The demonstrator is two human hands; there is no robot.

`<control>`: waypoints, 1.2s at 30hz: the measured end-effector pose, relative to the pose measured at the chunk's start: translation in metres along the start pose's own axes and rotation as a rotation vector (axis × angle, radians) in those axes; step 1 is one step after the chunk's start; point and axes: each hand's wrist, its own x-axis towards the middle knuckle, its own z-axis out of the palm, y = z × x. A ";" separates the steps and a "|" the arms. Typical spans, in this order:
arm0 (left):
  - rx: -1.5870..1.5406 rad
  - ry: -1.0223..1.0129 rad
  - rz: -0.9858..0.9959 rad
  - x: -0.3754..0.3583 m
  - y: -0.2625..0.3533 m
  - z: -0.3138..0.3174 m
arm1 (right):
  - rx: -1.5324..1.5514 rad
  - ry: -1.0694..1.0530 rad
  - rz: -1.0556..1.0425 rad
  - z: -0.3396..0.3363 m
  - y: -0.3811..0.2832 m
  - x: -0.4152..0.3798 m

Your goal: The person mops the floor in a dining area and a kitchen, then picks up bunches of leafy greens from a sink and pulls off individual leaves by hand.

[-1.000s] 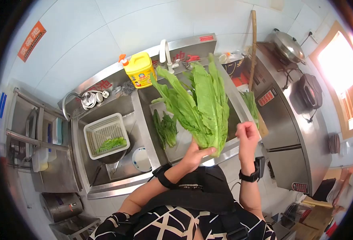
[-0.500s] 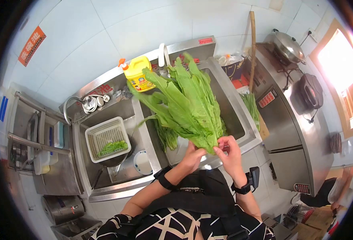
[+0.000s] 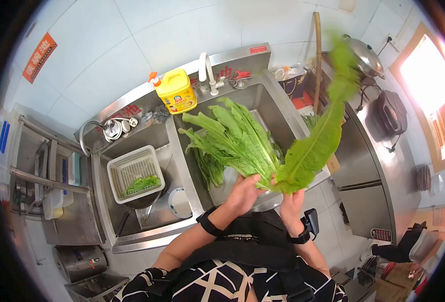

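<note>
A bunch of long green leaves (image 3: 232, 136) spreads over the right sink basin, its base held by my left hand (image 3: 245, 194), whose fingers are wrapped round it. My right hand (image 3: 292, 201) pinches the lower end of a separate large leaf (image 3: 315, 146), which points up and right with a blurred tip. Both hands are close together above the sink's front edge. Below the bunch, more greens (image 3: 210, 168) lie in the basin, partly covered.
The left basin holds a white basket (image 3: 112, 176) with some leaves, a pan and a white plate (image 3: 180, 203). Behind stand a yellow bottle (image 3: 177, 93) and a white faucet (image 3: 204, 68). A steel counter (image 3: 383, 166) with a lidded pot is at right; a person's arm shows lower right.
One large leaf has come apart from the bunch and swung right in my right hand. The bunch looks smaller and leans left, uncovering the faucet and part of the basin.
</note>
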 end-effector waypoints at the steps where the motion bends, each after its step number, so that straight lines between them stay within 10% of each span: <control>1: -0.001 0.001 -0.003 0.001 -0.001 0.000 | -0.025 -0.002 -0.009 0.001 0.000 -0.002; 9: -0.092 -0.165 -0.214 0.002 0.003 -0.024 | 0.796 0.147 0.388 -0.017 -0.010 0.022; 13: -0.152 -0.226 -0.270 0.001 0.005 -0.031 | 0.515 0.142 0.427 -0.052 0.039 0.040; 15: -0.146 -0.268 -0.251 0.000 0.007 -0.028 | -0.956 0.138 -0.212 -0.072 0.091 0.048; 17: -0.088 -0.239 -0.204 -0.001 0.009 -0.022 | -0.965 0.109 -0.217 -0.058 0.045 0.046; 19: -0.032 -0.195 -0.161 -0.003 0.006 -0.020 | -0.231 -0.134 0.192 -0.035 0.003 0.035; 30: 0.708 -0.018 0.373 0.005 -0.005 0.003 | 0.536 -0.054 0.453 -0.025 0.017 0.014; 36: 0.179 0.081 0.074 0.007 -0.006 0.001 | 0.617 -0.071 0.320 -0.017 0.012 0.010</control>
